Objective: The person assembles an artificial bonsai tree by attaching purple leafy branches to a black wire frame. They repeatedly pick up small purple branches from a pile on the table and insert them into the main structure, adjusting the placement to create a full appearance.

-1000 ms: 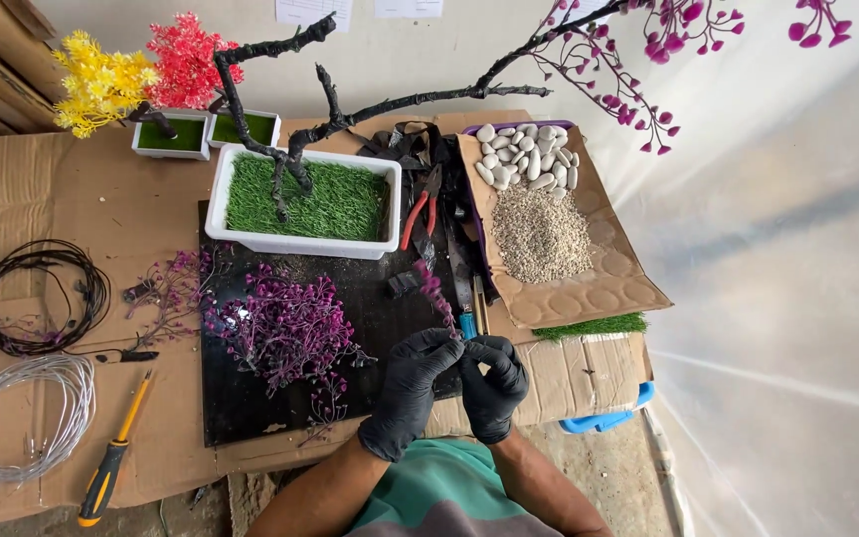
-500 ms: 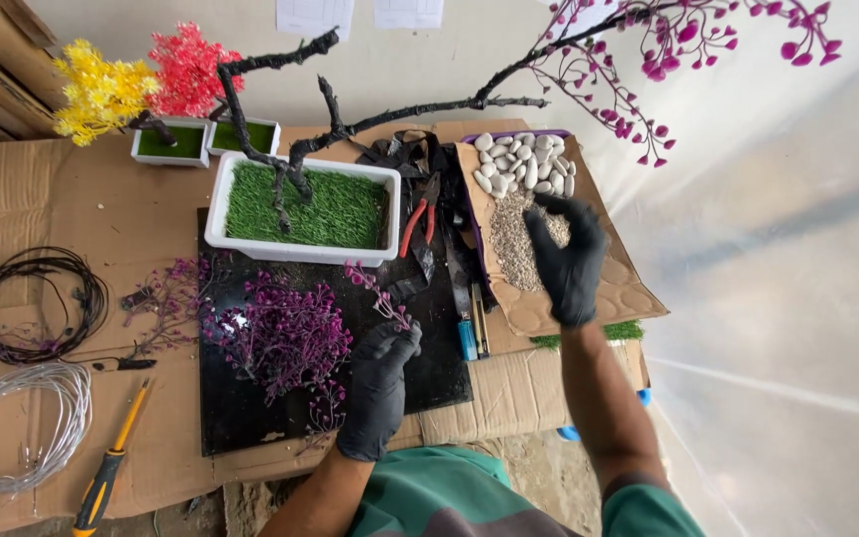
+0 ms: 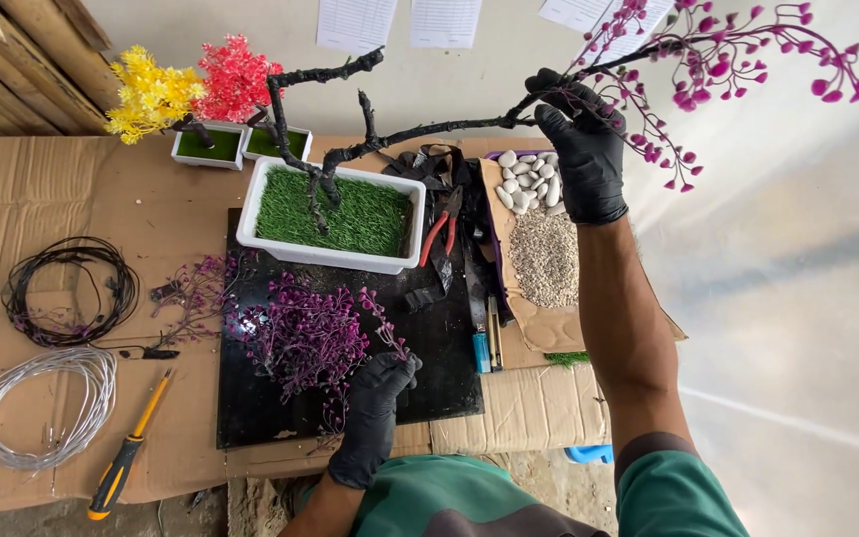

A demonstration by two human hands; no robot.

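- Wire coils sit at the far left of a cardboard-covered table (image 3: 72, 189): a dark coil (image 3: 70, 290) above a silver coil (image 3: 40, 402), with a yellow-handled screwdriver (image 3: 127, 457) just right of the silver one, lying on a slant.
- Two small white pots at the back left hold a yellow flower tree (image 3: 149, 93) and a red flower tree (image 3: 233, 78), side by side.
- A black mat (image 3: 439, 358) lies mid-table. On it, loose purple sprigs (image 3: 302, 336) are heaped near the front.
- The left hand (image 3: 378, 398), in a black glove, is closed, pinching a small purple sprig (image 3: 382, 320) that points up and away from the person.
- A white rectangular planter (image 3: 330, 221) of green artificial grass stands at the back of the mat. A black bare tree (image 3: 322, 149) is rooted in it.
- The tree's long branch (image 3: 429, 129) runs from the trunk up and to the right, its long axis nearly level, ending in pink blossoms (image 3: 738, 60) at the far right.
- Red-handled pliers (image 3: 439, 225) lie just right of the planter.
- A cardboard tray (image 3: 549, 328) holds white pebbles (image 3: 527, 181) and fine gravel (image 3: 545, 257).
- The right hand (image 3: 581, 149), also in a black glove, is closed around the branch near the blossoms.
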